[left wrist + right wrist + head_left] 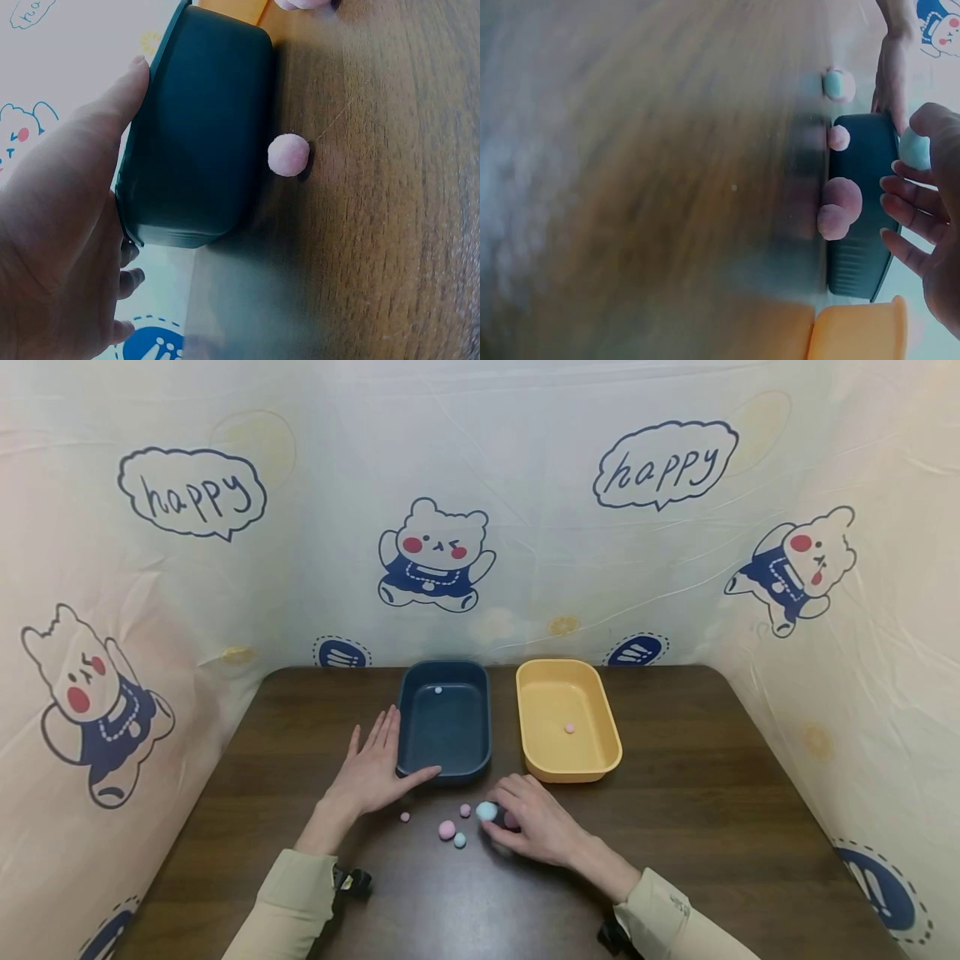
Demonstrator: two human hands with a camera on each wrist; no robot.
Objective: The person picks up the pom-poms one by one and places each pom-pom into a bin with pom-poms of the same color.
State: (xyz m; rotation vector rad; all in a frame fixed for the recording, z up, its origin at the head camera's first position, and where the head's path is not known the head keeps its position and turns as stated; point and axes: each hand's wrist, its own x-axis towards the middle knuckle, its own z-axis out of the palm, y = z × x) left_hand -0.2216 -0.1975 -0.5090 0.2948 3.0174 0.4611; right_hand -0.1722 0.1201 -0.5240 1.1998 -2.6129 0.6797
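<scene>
My right hand pinches a light blue pom-pom between thumb and forefinger, off the table in the right wrist view. Its other fingers are spread. My left hand rests at the near left corner of a dark blue bin, thumb along the front rim and straight fingers by the left side. Between the hands lie small pink pom-poms and another light blue pom-pom. One pink pom-pom shows partly behind the right hand. A lone pink pom-pom sits near the bin.
Right of the blue bin stands a yellow bin with a small pink pom-pom inside. A tiny light blue pom-pom lies in the blue bin. Behind the brown table hangs a printed cloth.
</scene>
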